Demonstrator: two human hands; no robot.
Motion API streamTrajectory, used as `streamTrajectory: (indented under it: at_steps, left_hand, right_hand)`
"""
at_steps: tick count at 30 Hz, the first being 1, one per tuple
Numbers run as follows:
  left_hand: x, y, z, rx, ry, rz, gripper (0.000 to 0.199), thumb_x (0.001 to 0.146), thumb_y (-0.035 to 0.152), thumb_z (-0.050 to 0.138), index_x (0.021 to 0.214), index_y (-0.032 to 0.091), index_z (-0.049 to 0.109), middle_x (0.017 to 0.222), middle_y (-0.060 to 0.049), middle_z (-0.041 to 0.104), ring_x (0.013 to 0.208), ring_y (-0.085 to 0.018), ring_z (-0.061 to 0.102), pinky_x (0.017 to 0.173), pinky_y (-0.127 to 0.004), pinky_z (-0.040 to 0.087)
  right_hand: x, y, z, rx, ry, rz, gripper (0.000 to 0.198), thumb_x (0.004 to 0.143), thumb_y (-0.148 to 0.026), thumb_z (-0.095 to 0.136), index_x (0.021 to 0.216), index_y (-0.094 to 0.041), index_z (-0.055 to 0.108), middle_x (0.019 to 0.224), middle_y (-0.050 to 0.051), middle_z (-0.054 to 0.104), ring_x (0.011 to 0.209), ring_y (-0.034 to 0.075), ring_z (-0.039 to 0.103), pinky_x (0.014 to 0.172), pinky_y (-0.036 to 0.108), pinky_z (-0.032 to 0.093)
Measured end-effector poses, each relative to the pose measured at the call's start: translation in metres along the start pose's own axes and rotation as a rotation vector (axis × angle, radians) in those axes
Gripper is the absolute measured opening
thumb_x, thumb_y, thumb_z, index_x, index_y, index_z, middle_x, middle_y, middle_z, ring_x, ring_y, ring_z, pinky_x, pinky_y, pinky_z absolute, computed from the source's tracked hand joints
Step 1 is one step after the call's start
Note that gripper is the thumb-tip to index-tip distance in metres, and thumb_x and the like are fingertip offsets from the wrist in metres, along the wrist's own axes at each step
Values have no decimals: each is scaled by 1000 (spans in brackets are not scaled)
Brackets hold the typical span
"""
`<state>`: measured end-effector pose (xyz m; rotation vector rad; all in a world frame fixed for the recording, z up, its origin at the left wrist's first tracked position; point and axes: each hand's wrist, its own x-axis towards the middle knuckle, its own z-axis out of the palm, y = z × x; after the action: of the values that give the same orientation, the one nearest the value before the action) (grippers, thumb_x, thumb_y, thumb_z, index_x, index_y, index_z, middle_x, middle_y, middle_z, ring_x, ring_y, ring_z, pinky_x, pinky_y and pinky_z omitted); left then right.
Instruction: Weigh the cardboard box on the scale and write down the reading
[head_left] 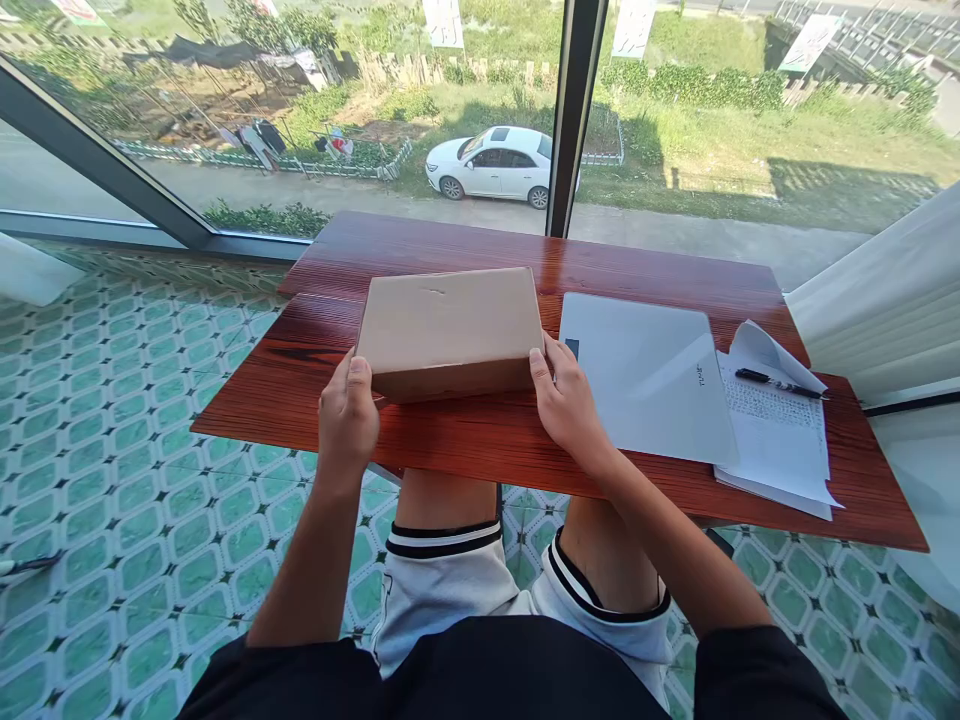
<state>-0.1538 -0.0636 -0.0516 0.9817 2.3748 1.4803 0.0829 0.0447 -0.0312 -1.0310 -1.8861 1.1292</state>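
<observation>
A closed brown cardboard box (454, 320) is between my two hands, over the left half of the dark red wooden table (465, 440). My left hand (349, 410) grips its near left corner, with the thumb on the edge of the top. At the near right corner, my right hand (562, 390) holds the box the same way, fingers along the side. The lid bears a small torn mark near its far edge. Whether the underside touches the table, I cannot tell.
Right of the box lies a closed silver laptop (645, 380). Beside it are handwritten papers (780, 430) with a black pen (780, 383) on top. A window with a dark frame post (574, 120) stands behind the table, and white curtains (885, 290) hang at the right.
</observation>
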Motion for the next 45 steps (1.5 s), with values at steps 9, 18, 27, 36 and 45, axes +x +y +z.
streamTrajectory:
  at_steps: [9,18,27,36,45]
  left_hand:
    - [-6,13,-2,34,15,-70,68,96,61,35,138,13,59,128,-15,66,104,-25,63,75,-36,61]
    - [-12,27,-6,25,34,-20,58,97,55,35,130,17,63,128,-13,67,105,-24,62,71,-33,59]
    - [-18,51,-1,81,90,88,56,97,50,33,127,13,64,126,-14,68,107,-23,62,90,-38,55]
    - [-29,74,23,72,6,218,57,97,54,32,128,20,64,116,-14,70,105,-25,65,92,-39,53]
    - [-50,111,62,123,-88,279,69,97,62,23,130,15,62,123,-17,69,107,-27,65,93,-42,50]
  right_hand:
    - [0,-5,1,49,1,-6,52,105,-41,32,147,-19,54,143,8,55,132,21,51,117,36,39]
    - [-2,-7,-3,57,37,-40,49,104,-43,33,136,-20,62,141,7,57,135,21,50,119,37,37]
    - [-8,-15,-22,83,104,-78,49,104,-41,34,141,-23,60,145,3,55,137,19,49,121,36,36]
    - [-22,-12,-62,80,231,-48,49,104,-44,35,142,-26,60,148,3,53,136,21,51,118,38,41]
    - [-36,8,-109,127,387,11,49,103,-51,36,129,-25,68,140,7,59,125,23,56,106,41,48]
